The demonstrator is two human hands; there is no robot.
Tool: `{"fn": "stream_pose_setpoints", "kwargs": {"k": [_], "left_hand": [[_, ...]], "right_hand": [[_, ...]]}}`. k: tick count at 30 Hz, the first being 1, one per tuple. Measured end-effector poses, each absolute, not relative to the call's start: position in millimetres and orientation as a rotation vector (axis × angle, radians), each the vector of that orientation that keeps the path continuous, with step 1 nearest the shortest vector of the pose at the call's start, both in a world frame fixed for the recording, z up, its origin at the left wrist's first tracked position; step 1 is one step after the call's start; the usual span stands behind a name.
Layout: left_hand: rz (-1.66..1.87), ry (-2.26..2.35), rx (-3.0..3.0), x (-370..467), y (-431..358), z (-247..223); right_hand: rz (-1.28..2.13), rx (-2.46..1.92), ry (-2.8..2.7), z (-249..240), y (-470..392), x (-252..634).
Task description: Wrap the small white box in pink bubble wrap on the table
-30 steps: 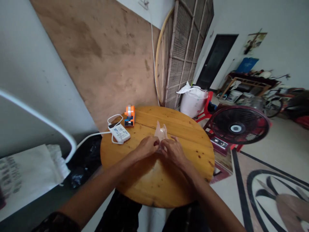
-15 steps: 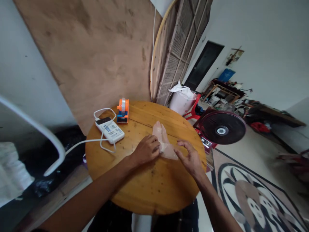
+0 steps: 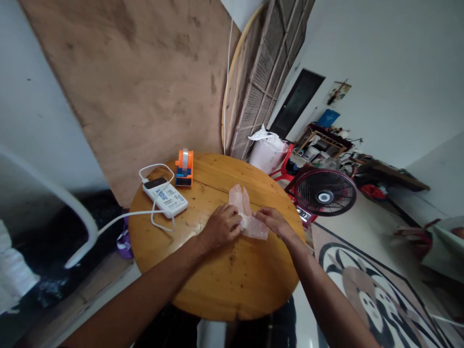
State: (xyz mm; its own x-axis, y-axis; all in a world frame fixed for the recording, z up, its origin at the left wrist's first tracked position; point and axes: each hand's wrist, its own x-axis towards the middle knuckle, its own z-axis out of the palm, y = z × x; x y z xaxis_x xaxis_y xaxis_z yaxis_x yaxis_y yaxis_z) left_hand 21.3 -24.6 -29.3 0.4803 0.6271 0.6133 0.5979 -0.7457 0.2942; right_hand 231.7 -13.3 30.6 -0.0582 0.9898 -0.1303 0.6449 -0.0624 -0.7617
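Observation:
A crumpled sheet of pinkish, see-through plastic wrap (image 3: pixel 239 199) lies on the round wooden table (image 3: pixel 224 280); what its folds hold, if anything, I cannot make out. My left hand (image 3: pixel 224 224) is closed on the left side of the wrap, fingers curled over its middle. From the right, my right hand (image 3: pixel 272 220) grips the wrap's right edge, its thumb and fingers pressed together. The lower corner of the wrap (image 3: pixel 259 231) spreads flat on the tabletop between both hands.
An orange and blue tape dispenser (image 3: pixel 184 168) stands near the table's back edge. A white power bank (image 3: pixel 166 197) with looped white cables (image 3: pixel 134 212) sits at the left. Beyond the right edge are a fan (image 3: pixel 322 195) and a white sack (image 3: pixel 267 151).
My right hand has moved left and down onto the wrap, closing its fingers on it. The left hand stays on the wrap. The view has turned slightly right.

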Motion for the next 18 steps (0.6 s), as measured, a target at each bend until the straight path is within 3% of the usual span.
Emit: {"fn": "stream_pose_setpoints", "kwargs": {"k": [18], "left_hand": [[1.076, 1.037, 2.703, 23.4, -25.3, -24.5]], "right_hand": [[1.063, -1.754, -1.628, 17.6, 12.7, 241.2]]}}
